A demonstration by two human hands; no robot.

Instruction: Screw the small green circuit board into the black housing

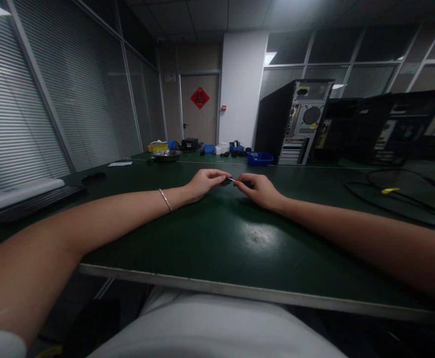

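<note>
The small black thing (226, 182) was up in front of the person, in the middle, at 12 o'clock from the body. The left hand (204, 185) had its grip closed on it, with thumb and finger squeezed together. The right hand (261, 191) had its grip pinched, it seemed, on the end of a thin shiny bit (232, 180) that stuck out between the two hands. There was something dark under the right fingers too, but I could not tell if it was a thing or just shade.

The easiest thing to go wrong was a slip. Only the tips of the fingers were holding on, so a hard tug could make the black thing pop out. It could drop on the green surface (202, 238) and be hard to spot, because both were dark. If the thin bit got pushed crooked, it might bend or poke a finger.

A jump toward 1 o'clock could send it near the blue tray (260, 159), and toward 10 o'clock near the shiny bowl (167, 156). Out at 3 o'clock lay a loopy black cord (374, 186), and a sleepy elbow swing that way might snag it.
</note>
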